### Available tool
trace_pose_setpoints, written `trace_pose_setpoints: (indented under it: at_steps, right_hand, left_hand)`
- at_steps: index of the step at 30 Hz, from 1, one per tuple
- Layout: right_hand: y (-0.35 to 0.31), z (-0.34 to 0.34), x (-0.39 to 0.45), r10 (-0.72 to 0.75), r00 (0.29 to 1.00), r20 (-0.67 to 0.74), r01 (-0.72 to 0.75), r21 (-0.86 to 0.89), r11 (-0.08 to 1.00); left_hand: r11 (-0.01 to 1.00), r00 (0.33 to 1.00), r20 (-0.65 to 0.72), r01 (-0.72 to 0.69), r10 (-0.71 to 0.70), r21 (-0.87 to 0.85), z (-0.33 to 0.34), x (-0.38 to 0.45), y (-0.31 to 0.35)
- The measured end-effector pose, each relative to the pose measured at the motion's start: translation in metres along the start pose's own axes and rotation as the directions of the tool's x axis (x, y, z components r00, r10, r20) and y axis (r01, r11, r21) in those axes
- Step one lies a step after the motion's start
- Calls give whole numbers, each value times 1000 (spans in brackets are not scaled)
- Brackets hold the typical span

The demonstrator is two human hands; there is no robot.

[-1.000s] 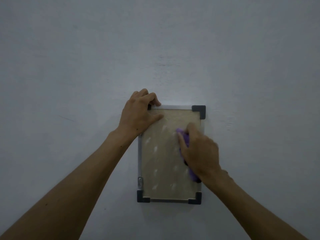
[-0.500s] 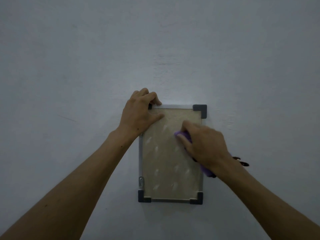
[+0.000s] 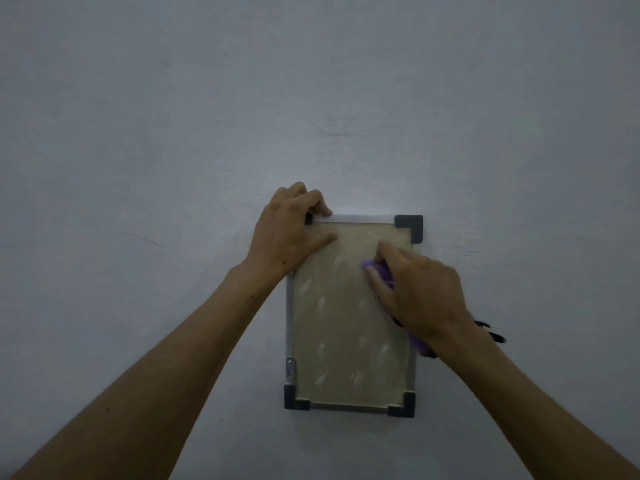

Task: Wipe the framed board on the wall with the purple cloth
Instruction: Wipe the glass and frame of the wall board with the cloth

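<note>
**Head view: cloth pressed to the upper right of the board**

Head view is showing a pale grey wall (image 3: 173,133) filling the picture, with the framed board (image 3: 332,341) hanging on it below centre. Dark corner caps are sitting at three visible corners; the fourth, at the upper left, is being mostly hidden by the left hand (image 3: 287,233). Pale smudges are dotting the tan panel. A small metal clip (image 3: 290,367) is sitting on the left rail near the bottom.

That left hand is gripping the frame's top-left corner, fingers curling over the top edge and thumb lying on the panel. The right hand (image 3: 422,296) is lying over the panel's upper right, its grip grasping the purple cloth (image 3: 379,270) against the board; the hand is hiding most of the cloth, which is peeking out at the fingertips and at the wrist. Both forearms are reaching up from the lower corners.
</note>
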State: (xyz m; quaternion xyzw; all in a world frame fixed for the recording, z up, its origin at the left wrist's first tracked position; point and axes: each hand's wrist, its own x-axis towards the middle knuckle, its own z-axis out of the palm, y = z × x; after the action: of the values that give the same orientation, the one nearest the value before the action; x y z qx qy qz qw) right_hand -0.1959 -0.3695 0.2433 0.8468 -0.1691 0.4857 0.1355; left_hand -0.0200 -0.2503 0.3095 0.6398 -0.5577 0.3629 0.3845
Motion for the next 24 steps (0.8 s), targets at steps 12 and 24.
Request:
trace_pose_setpoints:
  at_steps: [12,24]
  right_hand:
    - [-30,21,4,-66,996,58,60,92,994]
    - [-42,32,2,71,996,-57,-61,162,985]
  left_hand:
    - [1000,1000,-6,9,-9,-2,-2,1,1]
    - [1000,1000,-4,11,-11,-7,-1,0,1]
